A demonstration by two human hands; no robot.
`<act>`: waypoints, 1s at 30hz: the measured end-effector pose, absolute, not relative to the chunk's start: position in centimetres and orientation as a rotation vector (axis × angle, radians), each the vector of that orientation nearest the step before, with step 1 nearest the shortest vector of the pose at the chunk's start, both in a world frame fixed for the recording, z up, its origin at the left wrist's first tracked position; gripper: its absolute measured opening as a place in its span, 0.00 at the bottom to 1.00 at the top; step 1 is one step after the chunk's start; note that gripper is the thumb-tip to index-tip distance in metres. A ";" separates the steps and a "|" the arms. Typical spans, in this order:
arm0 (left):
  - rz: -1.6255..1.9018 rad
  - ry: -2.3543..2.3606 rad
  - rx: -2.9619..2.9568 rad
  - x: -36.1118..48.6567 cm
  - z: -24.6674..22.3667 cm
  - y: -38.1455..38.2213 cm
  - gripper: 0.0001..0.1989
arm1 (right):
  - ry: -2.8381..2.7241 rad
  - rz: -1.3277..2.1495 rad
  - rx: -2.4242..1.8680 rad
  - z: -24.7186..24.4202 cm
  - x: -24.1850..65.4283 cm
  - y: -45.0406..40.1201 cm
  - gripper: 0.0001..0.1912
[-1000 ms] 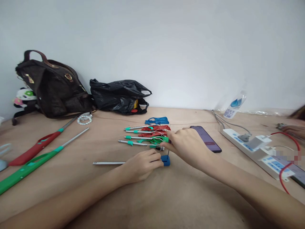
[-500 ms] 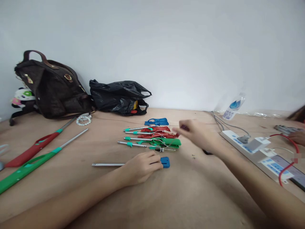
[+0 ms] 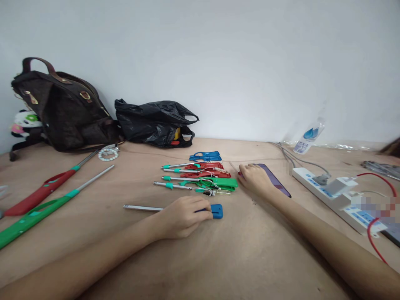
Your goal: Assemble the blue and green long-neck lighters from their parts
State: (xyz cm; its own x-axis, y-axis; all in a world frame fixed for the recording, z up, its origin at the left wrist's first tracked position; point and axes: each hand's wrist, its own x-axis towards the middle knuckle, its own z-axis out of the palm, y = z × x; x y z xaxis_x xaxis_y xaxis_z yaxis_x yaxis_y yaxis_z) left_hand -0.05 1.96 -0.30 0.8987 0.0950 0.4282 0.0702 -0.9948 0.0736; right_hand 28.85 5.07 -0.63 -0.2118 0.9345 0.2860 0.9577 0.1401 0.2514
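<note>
My left hand [image 3: 187,216] is closed around the blue handle of a long-neck lighter [image 3: 218,211], which lies flat with its metal tube [image 3: 143,208] pointing left. Over by a phone [image 3: 275,181], my right hand [image 3: 256,178] rests low on the table with curled fingers. A bit of red shows at its fingertips, but what they hold is mostly hidden. Between and beyond the hands lie opened lighters: a green casing [image 3: 226,183], red casings [image 3: 215,173] and a blue casing [image 3: 206,156], most with metal tubes and thin wires.
Two whole lighters, one red [image 3: 43,193] and one green [image 3: 34,218], lie at left near a bead bracelet [image 3: 108,154]. Behind stand a dark backpack [image 3: 71,112] and a black plastic bag [image 3: 150,123]. A power strip [image 3: 315,187] and a bottle [image 3: 309,135] are at right.
My right hand has come down from above the table to beside the phone, uncovering more of it. My left hand stays on the blue lighter. The other person's hand at far right is gone.
</note>
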 end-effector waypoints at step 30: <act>0.577 0.100 2.995 -0.1 0.2 0.5 0.16 | -2.402 -0.028 -1.269 0.7 26.7 2.8 0.14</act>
State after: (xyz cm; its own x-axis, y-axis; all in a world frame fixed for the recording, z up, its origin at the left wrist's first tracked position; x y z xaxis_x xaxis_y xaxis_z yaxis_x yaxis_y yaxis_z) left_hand -0.13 0.54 0.18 0.9266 0.0814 0.3672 0.0476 -0.9938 0.1003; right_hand 26.68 2.80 0.74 -0.4943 0.7851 0.3733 0.7937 0.5827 -0.1748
